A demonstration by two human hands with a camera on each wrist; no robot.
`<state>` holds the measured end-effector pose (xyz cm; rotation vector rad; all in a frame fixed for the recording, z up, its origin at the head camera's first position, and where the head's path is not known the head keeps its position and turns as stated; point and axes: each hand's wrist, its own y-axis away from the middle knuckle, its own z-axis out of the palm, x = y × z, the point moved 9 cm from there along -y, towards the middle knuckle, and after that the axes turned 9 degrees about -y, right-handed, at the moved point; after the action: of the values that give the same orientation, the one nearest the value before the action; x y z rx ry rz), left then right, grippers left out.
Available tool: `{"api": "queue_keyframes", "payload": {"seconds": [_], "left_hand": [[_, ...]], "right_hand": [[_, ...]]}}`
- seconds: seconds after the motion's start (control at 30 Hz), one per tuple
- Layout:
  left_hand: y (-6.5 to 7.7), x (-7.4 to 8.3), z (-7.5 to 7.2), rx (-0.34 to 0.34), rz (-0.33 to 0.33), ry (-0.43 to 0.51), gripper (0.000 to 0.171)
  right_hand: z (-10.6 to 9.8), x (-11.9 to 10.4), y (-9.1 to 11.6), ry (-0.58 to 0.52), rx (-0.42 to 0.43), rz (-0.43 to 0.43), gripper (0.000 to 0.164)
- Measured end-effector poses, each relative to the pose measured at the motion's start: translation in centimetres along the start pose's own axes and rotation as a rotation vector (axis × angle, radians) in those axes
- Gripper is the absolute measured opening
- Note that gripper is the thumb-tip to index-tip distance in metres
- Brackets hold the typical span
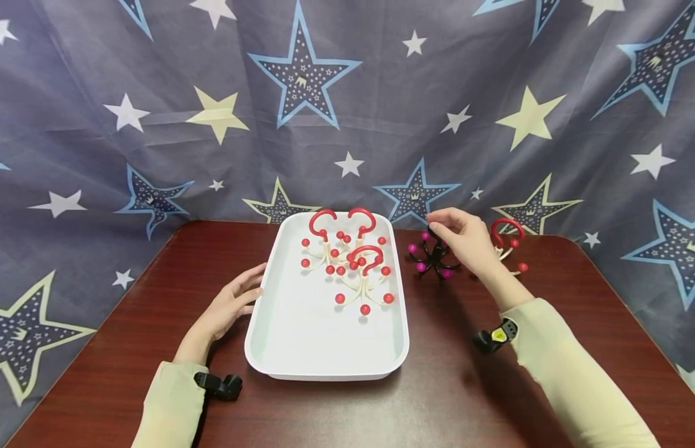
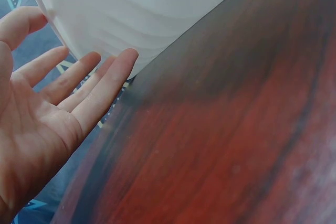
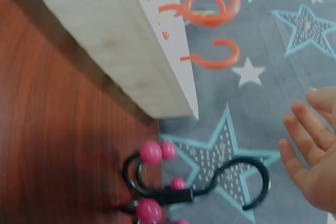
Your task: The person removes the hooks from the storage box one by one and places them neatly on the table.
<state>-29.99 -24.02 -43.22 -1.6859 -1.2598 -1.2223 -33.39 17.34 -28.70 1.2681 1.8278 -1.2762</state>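
My left hand (image 1: 233, 302) rests at the left rim of a white tray (image 1: 325, 348), its fingers spread and nearly straight; the left wrist view shows the palm and fingers beside the tray's wall. In the tray stand several cream multi-arm hook hangers (image 1: 364, 286) with red hooks and red ball tips. My right hand (image 1: 461, 235) is above a black multi-arm hook hanger (image 1: 436, 256) with pink balls, standing right of the tray. In the right wrist view the loosely extended fingers (image 3: 312, 135) are apart from its black hook.
Behind the right hand stands another cream hanger with a red hook (image 1: 507, 228), partly hidden by the hand. A brown wooden table (image 1: 173, 280) bears everything. A grey-blue star-patterned cloth (image 1: 173, 143) hangs at the table's back and sides.
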Motion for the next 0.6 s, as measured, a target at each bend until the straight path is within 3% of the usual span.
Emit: {"api": "queue_keyframes", "payload": {"seconds": [0.33,0.6], "left_hand": [[0.0,-0.1,0.0,-0.003,0.006,0.009,0.060],[-0.1,-0.2,0.0,-0.004,-0.001,0.008,0.061]], "right_hand": [[5.4,-0.6,1.0,-0.127,-0.139,0.007,0.026],[8.0,-0.5,2.0,-0.138,-0.198,0.000,0.027]]}}
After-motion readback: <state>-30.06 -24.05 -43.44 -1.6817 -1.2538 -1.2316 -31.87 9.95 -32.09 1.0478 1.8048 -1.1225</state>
